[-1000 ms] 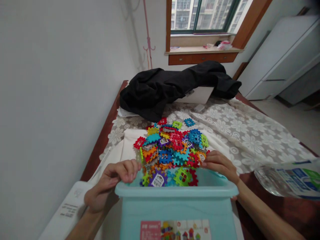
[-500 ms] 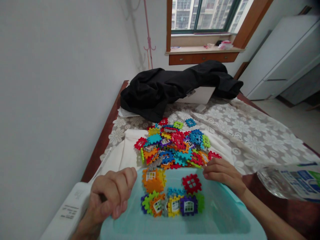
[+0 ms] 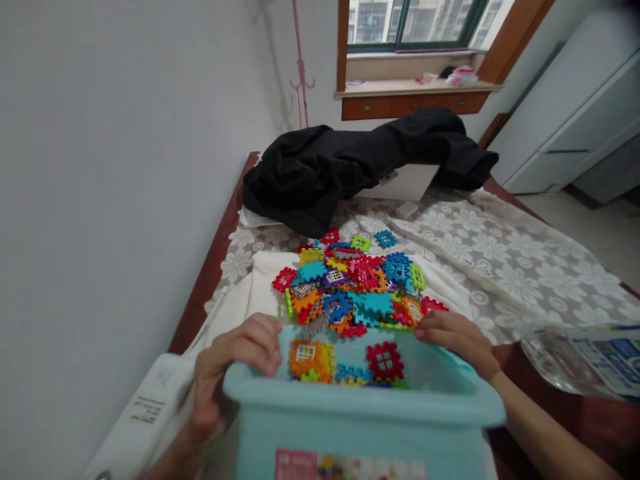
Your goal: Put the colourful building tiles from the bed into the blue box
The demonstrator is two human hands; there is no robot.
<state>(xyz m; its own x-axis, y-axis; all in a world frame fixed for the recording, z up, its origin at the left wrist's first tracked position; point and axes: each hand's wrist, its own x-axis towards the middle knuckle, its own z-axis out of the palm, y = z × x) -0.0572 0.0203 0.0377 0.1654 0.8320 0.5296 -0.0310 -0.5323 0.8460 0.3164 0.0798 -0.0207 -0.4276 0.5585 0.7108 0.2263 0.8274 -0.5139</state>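
Note:
A light teal plastic bin (image 3: pixel 367 400) is in front of me, tipped away so that its near outer wall and printed label show. My left hand (image 3: pixel 245 353) grips its left rim, fingers over the edge and thumb low on the outside. At the far right corner, my right hand (image 3: pixel 455 337) has its fingers curled over the rim. Inside the bin are several interlocking blocks, among them a red window block (image 3: pixel 385 361) and an orange block (image 3: pixel 306 359). Just beyond the bin's far edge lies a heap of colourful blocks (image 3: pixel 350 287); the bin hides its near side.
The heap rests on a white cloth (image 3: pixel 260 283) over a floral tablecloth (image 3: pixel 480 247). Black fabric (image 3: pixel 310 173) drapes over a white object behind. A white device (image 3: pixel 150 407) is at the left, a clear plastic bottle (image 3: pixel 560 360) at the right. A wall rises on the left.
The bin's near side has risen, tipping the bin forward, and its outer label has come into view. My left hand has turned over and closed on the left rim.

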